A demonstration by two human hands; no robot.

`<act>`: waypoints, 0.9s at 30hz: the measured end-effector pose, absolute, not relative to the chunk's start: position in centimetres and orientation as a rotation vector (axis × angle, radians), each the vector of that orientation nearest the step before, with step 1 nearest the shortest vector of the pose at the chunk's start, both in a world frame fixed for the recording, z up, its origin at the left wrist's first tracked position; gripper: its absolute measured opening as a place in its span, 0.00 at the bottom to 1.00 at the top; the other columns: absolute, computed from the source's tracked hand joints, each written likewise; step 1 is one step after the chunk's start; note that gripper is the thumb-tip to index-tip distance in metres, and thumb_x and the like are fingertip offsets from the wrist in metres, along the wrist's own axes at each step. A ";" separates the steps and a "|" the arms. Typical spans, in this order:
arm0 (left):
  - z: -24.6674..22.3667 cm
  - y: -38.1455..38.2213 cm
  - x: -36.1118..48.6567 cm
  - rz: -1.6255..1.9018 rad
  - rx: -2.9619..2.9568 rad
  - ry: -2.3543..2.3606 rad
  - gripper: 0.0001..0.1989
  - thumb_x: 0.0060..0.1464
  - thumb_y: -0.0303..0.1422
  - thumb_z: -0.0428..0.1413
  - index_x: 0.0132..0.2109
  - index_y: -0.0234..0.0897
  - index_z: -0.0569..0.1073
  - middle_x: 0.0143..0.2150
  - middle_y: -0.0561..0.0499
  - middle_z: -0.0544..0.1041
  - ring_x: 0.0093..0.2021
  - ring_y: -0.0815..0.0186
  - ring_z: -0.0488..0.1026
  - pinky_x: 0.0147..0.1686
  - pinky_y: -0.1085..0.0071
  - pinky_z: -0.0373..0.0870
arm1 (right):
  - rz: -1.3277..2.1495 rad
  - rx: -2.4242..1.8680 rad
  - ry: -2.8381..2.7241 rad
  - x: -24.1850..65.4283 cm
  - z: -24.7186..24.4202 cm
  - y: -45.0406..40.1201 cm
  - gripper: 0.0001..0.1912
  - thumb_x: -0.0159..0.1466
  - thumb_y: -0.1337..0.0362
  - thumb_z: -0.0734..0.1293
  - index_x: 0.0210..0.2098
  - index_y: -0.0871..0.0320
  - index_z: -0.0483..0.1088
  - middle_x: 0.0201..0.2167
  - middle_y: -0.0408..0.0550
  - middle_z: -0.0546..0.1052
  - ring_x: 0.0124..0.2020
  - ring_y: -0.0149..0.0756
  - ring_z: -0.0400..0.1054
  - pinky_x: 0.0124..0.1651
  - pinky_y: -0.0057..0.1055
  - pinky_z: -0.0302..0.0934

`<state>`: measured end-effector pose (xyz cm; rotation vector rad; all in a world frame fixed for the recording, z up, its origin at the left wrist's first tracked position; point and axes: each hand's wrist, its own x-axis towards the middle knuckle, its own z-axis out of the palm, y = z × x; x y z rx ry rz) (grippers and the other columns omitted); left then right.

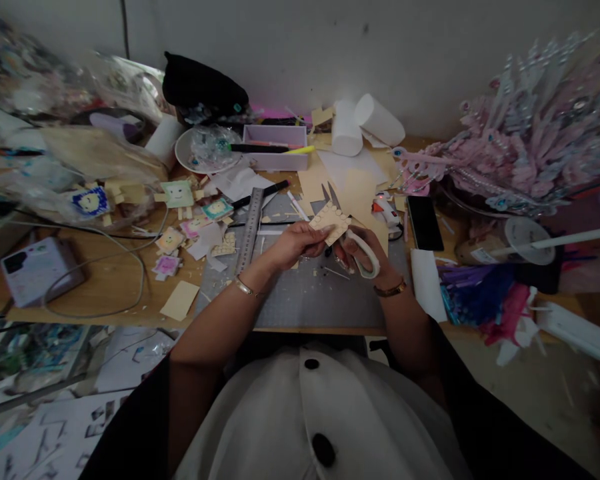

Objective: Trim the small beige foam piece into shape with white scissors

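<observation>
Over the grey cutting mat (pixel 300 300), my left hand (pixel 300 245) pinches a small tan card (pixel 331 220) with rounded outlines along its edges. Beside it my right hand (pixel 357 252) is closed round the white handles of a pair of scissors (pixel 367 257). The scissor blades point away from me and show parted just beyond the card. Part of the blades is hidden behind the card. A metal ruler (pixel 250 230) lies on the mat to the left of my left hand.
Small paper figures (pixel 177 195) lie at the left. Behind the mat are a lilac tray (pixel 275 160) with pens, tan sheets (pixel 360 190) and white rolls (pixel 347 127). A glue gun (pixel 386 210), a phone (pixel 425 223) and pink decorations (pixel 520 133) are at the right.
</observation>
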<state>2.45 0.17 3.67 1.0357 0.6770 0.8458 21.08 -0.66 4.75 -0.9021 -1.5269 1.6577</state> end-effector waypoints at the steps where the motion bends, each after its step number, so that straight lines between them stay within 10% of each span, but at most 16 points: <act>1: 3.7 0.2 2.5 0.848 1.036 0.686 0.34 0.46 0.58 0.66 0.14 0.37 0.62 0.11 0.56 0.57 0.15 0.78 0.52 0.18 0.72 0.43 | 1.649 -0.908 -1.525 21.0 4.8 -0.7 0.31 0.57 0.35 0.73 0.27 0.55 0.62 0.18 0.37 0.68 0.14 0.24 0.60 0.15 0.23 0.55; 27: 3.6 0.6 1.9 0.935 1.060 0.761 0.32 0.46 0.55 0.67 0.14 0.36 0.64 0.10 0.57 0.57 0.14 0.78 0.52 0.19 0.72 0.44 | 1.574 -0.969 -1.523 21.0 4.6 -0.7 0.28 0.59 0.38 0.73 0.30 0.56 0.65 0.18 0.38 0.69 0.14 0.26 0.61 0.16 0.25 0.60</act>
